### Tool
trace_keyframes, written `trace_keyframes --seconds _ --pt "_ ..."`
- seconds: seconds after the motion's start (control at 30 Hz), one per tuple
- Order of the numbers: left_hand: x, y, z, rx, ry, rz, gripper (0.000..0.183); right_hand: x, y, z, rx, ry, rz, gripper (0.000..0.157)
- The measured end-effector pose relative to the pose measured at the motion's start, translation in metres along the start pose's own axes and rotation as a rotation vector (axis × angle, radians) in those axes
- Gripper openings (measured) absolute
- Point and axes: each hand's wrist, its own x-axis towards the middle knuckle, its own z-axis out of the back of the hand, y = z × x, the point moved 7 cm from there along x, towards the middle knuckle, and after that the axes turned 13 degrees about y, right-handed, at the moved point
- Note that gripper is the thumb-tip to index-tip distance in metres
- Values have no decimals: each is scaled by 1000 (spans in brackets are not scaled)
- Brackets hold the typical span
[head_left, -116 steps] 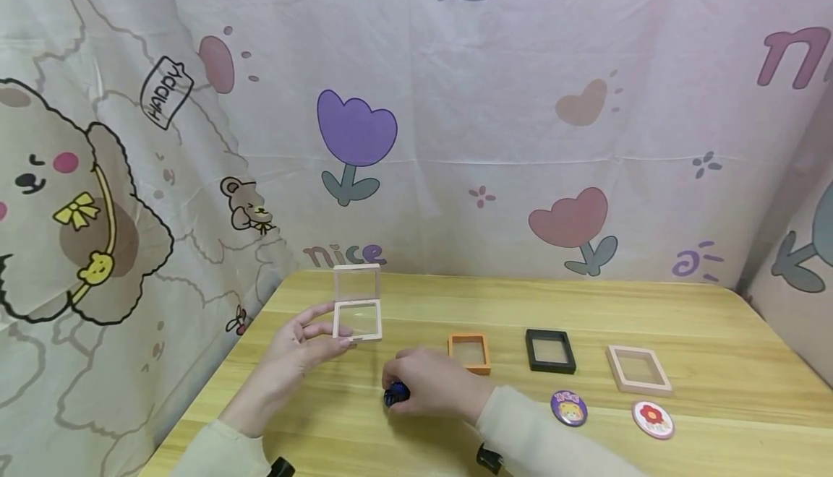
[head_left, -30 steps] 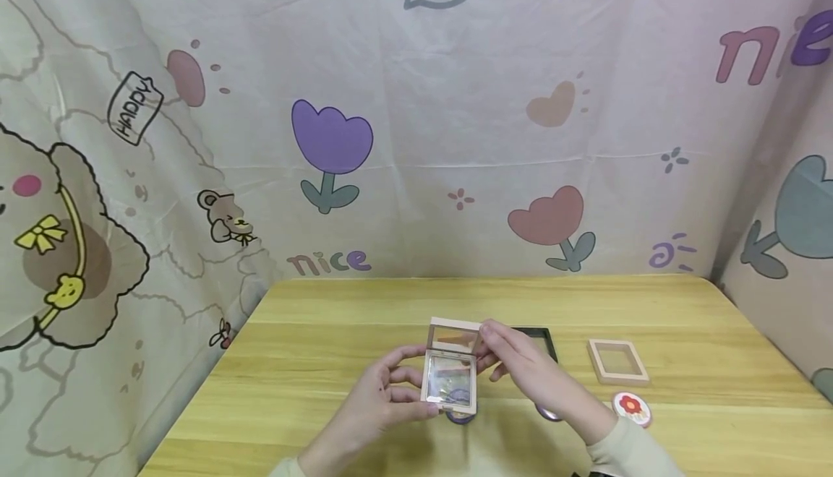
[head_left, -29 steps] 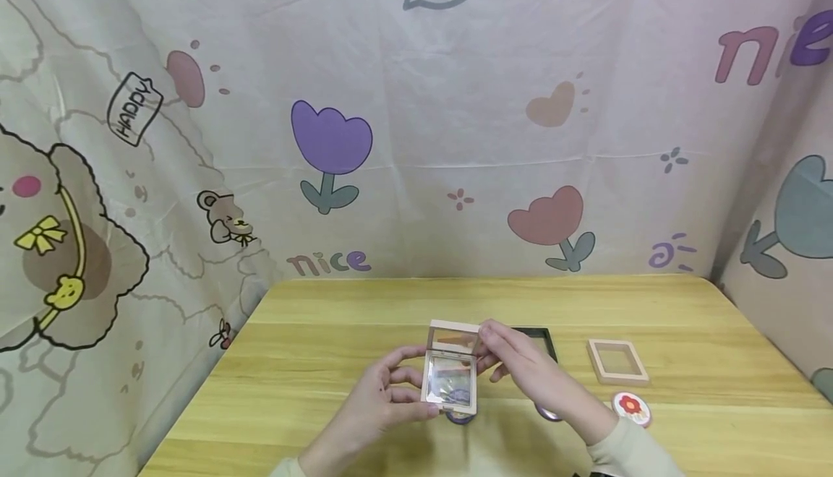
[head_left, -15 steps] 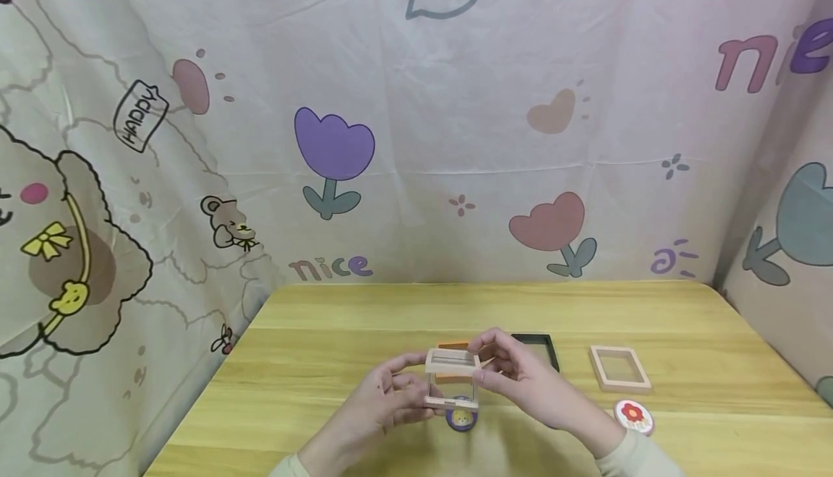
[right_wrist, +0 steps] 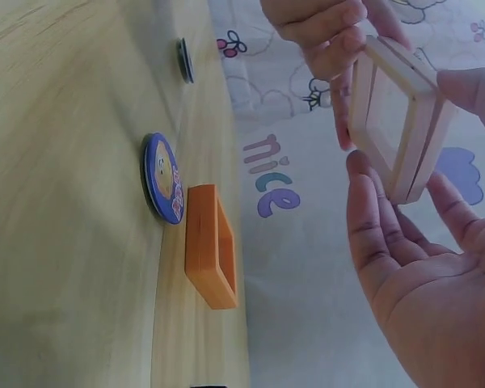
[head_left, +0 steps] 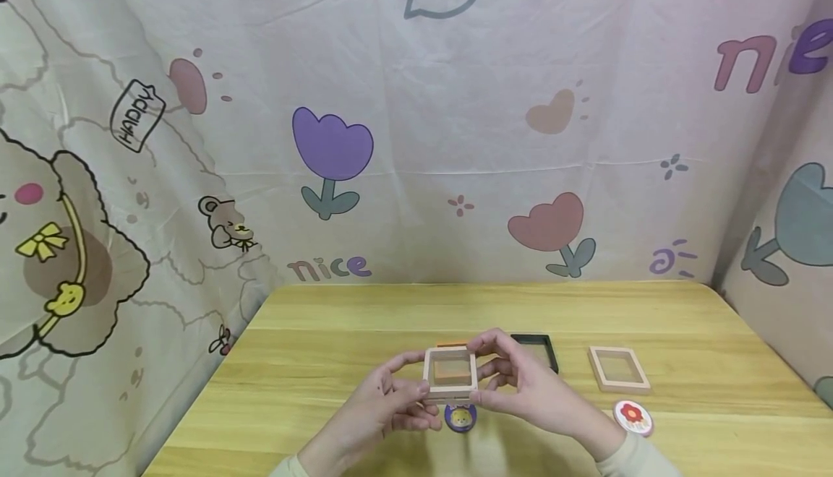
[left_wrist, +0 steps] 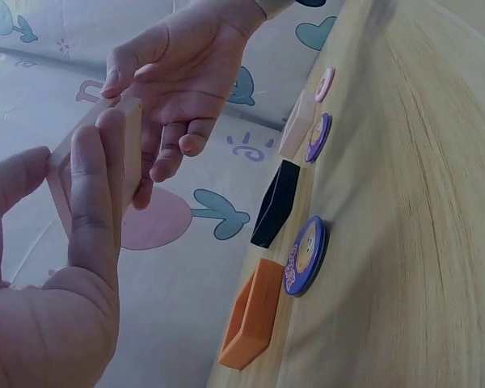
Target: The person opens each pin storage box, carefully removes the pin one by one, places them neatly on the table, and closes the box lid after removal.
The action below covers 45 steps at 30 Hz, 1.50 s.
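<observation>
Both hands hold a pale pink square display frame (head_left: 450, 394) with a clear film window, raised above the table. Its two hinged halves lie almost together, with a thin line between them in the right wrist view. The left hand (head_left: 389, 401) pinches its left side between thumb and fingers. At the right corners, the right hand (head_left: 530, 388) grips with thumb and forefinger. Nothing shows inside the window except the orange frame (head_left: 452, 345) seen through it. Just below the held frame, a purple bear badge (head_left: 460, 418) lies on the table.
A black frame (head_left: 552, 355) and another pale pink frame (head_left: 641, 386) lie to the right, with a red-flower badge (head_left: 633, 418). The left wrist view shows a second purple badge (left_wrist: 318, 137). A dark-edged disc (right_wrist: 185, 61) appears in the right wrist view. A printed curtain (head_left: 423, 231) stands behind.
Earlier the left hand held the frame unfolded while the right gripped a dark blue round thing at the table. Both hands then met on the frame, and its upper half has folded down.
</observation>
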Motion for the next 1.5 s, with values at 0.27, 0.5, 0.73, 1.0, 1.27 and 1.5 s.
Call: trace_keyframes --seconds 0.27,0.5,0.73,1.0,1.27,1.5 --pt "1 -2 1 53 -18 -21 84 -5 -6 -5 70 72 -90 65" --pt "2 0 1 65 -19 -21 84 -2 -7 -8 193 86 -68 70" --pt "2 0 1 72 -16 -21 82 -2 -7 -9 206 85 -72 70" --pt "2 0 0 92 -15 -23 82 -3 -10 -10 194 85 -63 70" --pt "2 3 1 104 -12 -24 81 -4 -12 -11 189 90 -63 69" --pt "3 3 1 117 -3 -32 80 -5 -14 -11 159 92 -83 70"
